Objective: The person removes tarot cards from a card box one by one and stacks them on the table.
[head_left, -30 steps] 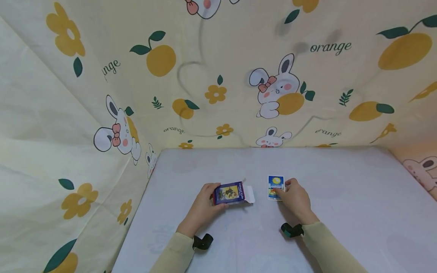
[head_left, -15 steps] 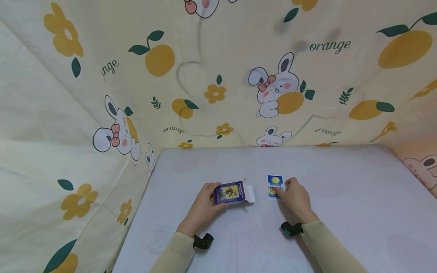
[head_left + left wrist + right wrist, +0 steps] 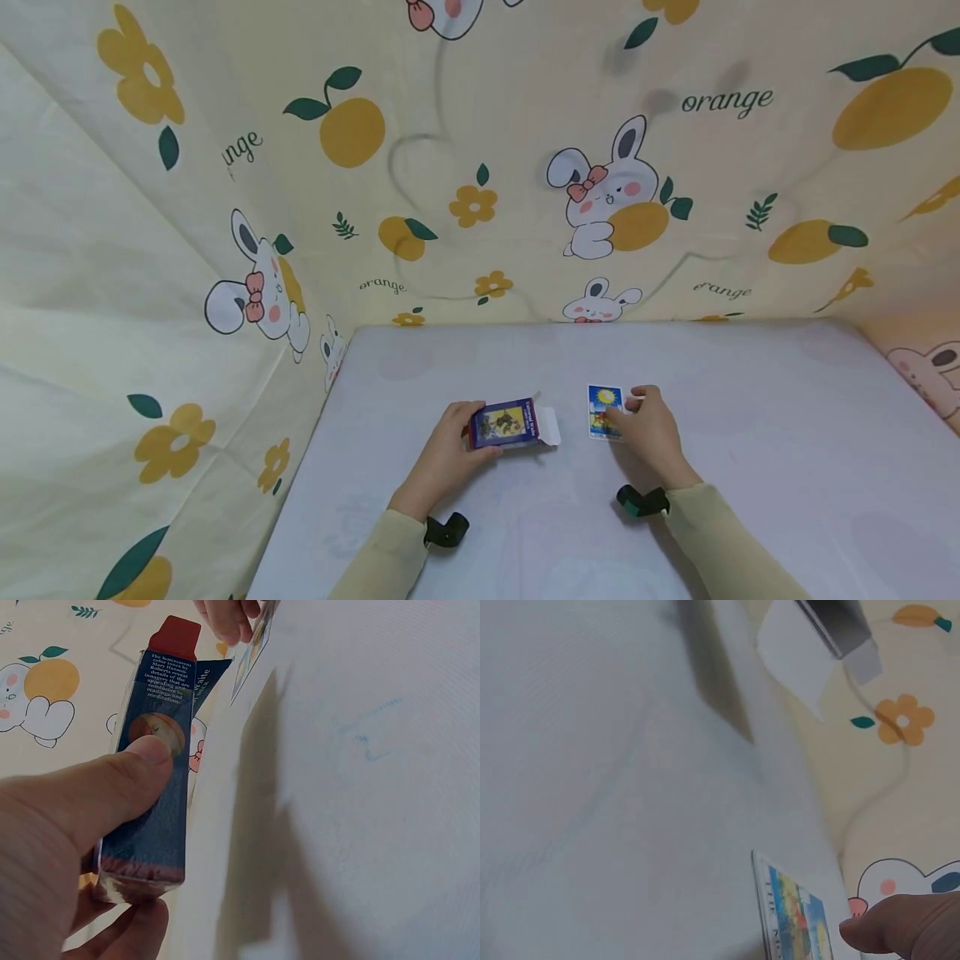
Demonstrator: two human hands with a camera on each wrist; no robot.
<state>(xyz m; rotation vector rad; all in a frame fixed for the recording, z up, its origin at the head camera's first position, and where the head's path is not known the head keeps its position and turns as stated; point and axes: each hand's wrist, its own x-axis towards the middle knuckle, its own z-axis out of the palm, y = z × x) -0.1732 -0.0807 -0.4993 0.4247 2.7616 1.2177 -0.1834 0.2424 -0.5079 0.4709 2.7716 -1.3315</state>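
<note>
My left hand (image 3: 446, 450) grips a dark blue tarot card box (image 3: 504, 423) by its left end, thumb along the printed narrow side and fingers curled beneath in the left wrist view. The box is held above the table, with its shadow below. Its open end faces right, and a white flap (image 3: 795, 660) sticks out there. A tarot card (image 3: 604, 410) with a sun picture lies face up on the table to the right of the box. My right hand (image 3: 651, 433) hovers at its right side, fingers loosely bent, the thumb (image 3: 889, 924) raised just over the card's surface.
The white table (image 3: 540, 517) carries faint marks and hand shadows. A cloth backdrop (image 3: 450, 200) printed with rabbits, oranges and flowers rises behind and at the sides. Black wrist cameras (image 3: 447, 531) sit on both sleeves.
The right hand's fingers and thumb have lifted slightly and drawn a little to the right off the card. The left hand and the box stay in place.
</note>
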